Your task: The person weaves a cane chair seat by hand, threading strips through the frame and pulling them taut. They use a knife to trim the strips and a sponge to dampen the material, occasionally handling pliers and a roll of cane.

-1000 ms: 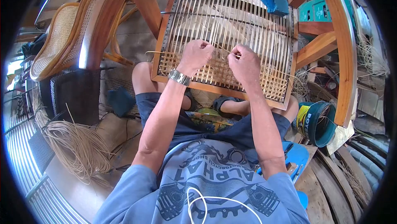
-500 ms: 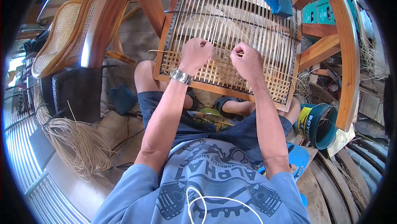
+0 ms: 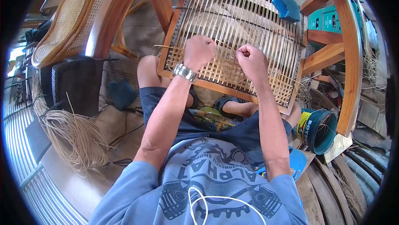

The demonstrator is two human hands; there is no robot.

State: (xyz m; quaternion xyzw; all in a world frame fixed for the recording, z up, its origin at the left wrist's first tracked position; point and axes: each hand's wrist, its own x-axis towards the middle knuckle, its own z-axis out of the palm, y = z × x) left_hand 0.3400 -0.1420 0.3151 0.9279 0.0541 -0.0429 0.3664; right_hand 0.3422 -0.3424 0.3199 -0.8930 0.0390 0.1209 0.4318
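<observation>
A wooden frame (image 3: 222, 89) lies over my legs, strung with long parallel cane strands (image 3: 224, 21). Along its near side the strands are crossed into a woven lattice (image 3: 232, 73). My left hand (image 3: 200, 51), with a metal watch at the wrist, is closed just above the lattice's upper edge. To its right my right hand (image 3: 252, 61) is closed too, thumb and finger pinched over the strands. What either hand holds is too small to make out. A loose cane end (image 3: 159, 46) sticks out past the frame's left side. A blue sponge (image 3: 285, 6) rests at the top right.
Coiled cane (image 3: 77, 140) lies at the lower left, below cane-backed chairs (image 3: 62, 28). A teal bucket (image 3: 322, 131) stands right of my knee, near a curved wooden leg (image 3: 352, 63). A green crate (image 3: 326, 18) is behind the frame, and wooden boards (image 3: 316, 187) lie at the lower right.
The view has shifted slightly, so the frame and sponge appear a little farther right. Both hands remain closed over the weave, with my right hand slightly farther right in the picture.
</observation>
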